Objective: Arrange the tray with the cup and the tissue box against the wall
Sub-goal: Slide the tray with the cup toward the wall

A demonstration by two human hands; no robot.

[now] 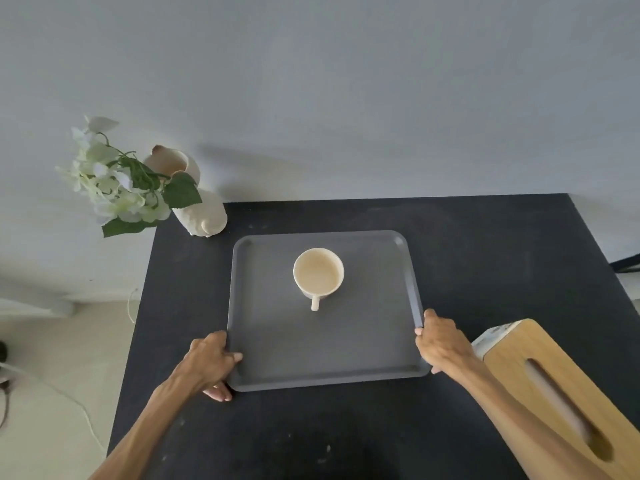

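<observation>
A grey rectangular tray (363, 348) lies on the black table, a short gap from the wall. A cream cup (318, 274) stands upright on its far half, handle pointing toward me. My left hand (210, 365) grips the tray's near left corner, thumb over the rim. My right hand (441, 341) grips the tray's right edge near the front corner. A tissue box (554, 386) with a wooden slotted top lies at the right front of the table, just beside my right forearm.
A cream vase (197, 199) with white flowers and green leaves stands at the table's far left corner against the grey wall (346, 98). The black table (485, 254) has bare surface right of the tray. Pale floor with a cable shows on the left.
</observation>
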